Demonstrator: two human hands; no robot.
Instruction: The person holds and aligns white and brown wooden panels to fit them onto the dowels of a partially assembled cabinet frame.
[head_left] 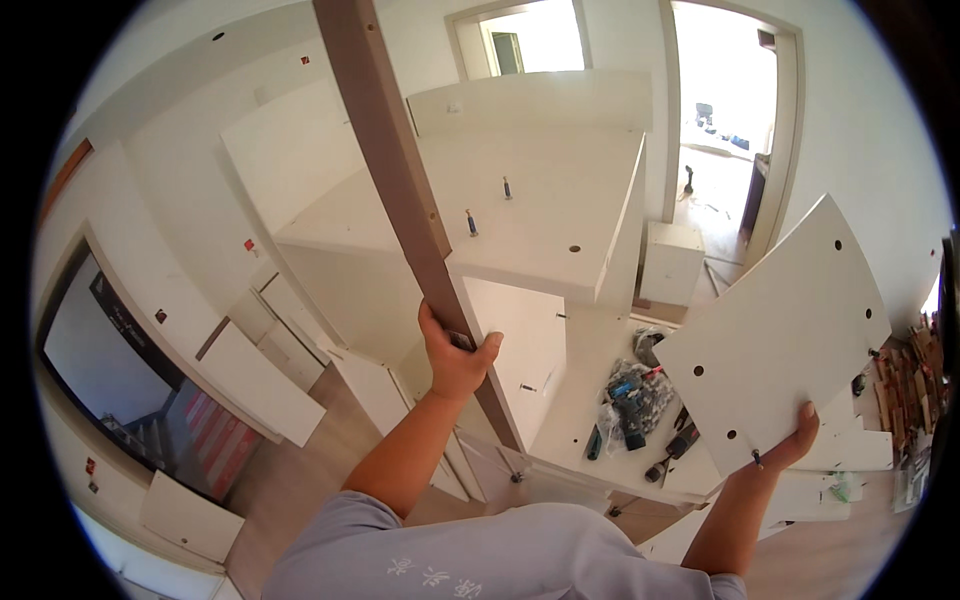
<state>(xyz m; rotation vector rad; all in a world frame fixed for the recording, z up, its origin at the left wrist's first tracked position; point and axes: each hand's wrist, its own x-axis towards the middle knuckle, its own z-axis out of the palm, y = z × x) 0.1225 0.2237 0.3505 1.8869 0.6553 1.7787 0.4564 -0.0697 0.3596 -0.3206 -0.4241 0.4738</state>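
Note:
My left hand [461, 358] is closed around the edge of a long brown board [385, 130], which slants from the top of the view down toward my chest. Beside it stands a white panel [525, 325] with connector bolts sticking out; whether the two are joined I cannot tell. On the right, my right hand [797, 440] grips the lower edge of a white panel [775, 330] held tilted up. This panel has several dark round holes, and bolts jut from its edges. Ahead is a large white cabinet body [530, 230] with two upright bolts [472, 224] on its top surface.
Clear bags of hardware [645, 385] and a cordless drill [672, 448] lie on a white surface between my arms. At the right is a stack of wood strips [910, 385]. A white box [672, 262] stands near the doorway. Another white panel [260, 380] leans at the left.

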